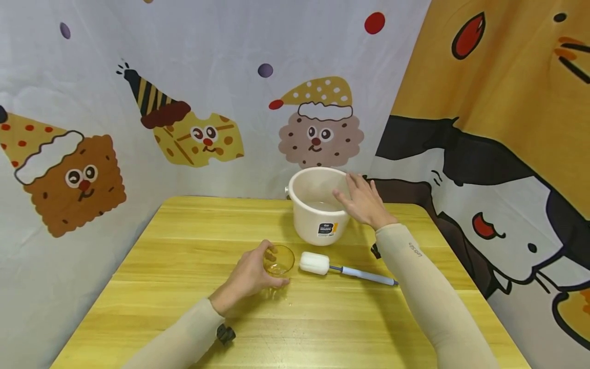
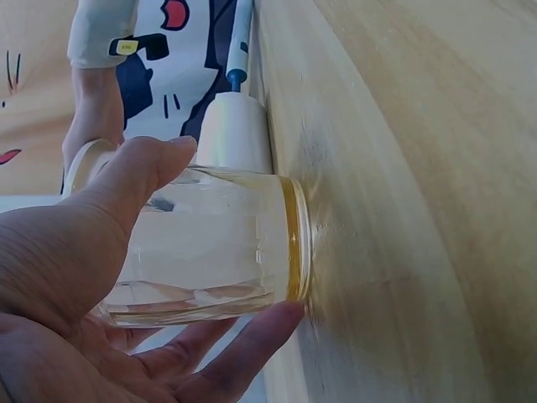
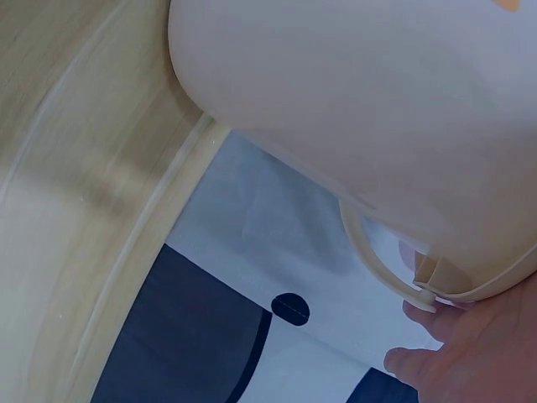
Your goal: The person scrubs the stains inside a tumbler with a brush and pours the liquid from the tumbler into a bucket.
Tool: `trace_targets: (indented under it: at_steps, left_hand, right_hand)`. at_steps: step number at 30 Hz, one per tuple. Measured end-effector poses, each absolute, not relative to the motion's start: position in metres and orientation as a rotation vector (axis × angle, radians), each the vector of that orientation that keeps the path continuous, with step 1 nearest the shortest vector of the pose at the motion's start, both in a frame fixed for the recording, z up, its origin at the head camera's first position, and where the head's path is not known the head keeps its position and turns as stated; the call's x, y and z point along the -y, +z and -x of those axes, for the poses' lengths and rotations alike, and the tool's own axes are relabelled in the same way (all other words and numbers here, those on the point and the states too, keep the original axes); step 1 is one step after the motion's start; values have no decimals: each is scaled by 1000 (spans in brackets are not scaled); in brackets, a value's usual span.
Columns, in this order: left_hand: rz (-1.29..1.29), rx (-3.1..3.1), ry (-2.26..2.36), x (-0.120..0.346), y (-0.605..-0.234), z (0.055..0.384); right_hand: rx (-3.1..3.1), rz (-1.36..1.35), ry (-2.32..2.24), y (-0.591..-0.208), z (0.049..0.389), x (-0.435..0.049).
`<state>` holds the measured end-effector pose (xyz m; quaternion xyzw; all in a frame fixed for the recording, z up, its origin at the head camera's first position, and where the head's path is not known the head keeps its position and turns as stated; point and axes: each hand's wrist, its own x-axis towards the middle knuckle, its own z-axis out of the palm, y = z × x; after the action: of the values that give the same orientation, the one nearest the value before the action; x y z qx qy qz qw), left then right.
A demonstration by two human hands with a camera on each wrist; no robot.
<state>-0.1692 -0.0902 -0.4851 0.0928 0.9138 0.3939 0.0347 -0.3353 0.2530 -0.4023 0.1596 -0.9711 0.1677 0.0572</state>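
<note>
My left hand (image 1: 251, 271) curves round an amber-tinted glass cup (image 1: 282, 260) on the table, thumb on the near side and fingers on the far side. In the left wrist view the clear wall of the cup shows between thumb and fingers, with an amber band by the wood. At the right rim of a cream bucket (image 1: 318, 223), my right hand (image 1: 364, 202) rests with fingers spread and fairly straight, thumb over the inside. The right wrist view has its fingertips by the bucket's handle (image 3: 373, 256). Water seems to lie in the bucket.
Just right of the cup lies a sponge bottle brush, its white head (image 1: 315, 263) toward the cup and its pale blue handle (image 1: 366, 275) pointing right. The wooden table (image 1: 193, 225) ends at a printed cartoon cloth (image 1: 221, 61) behind and beside it.
</note>
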Motion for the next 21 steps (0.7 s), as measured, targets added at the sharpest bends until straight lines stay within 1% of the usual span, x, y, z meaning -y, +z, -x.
trace_targets:
  at_steps: [21]
  left_hand:
    - [-303,-2856,1421,92,-466,183]
  right_hand:
    - [2942,-489,540,-403,338,-252]
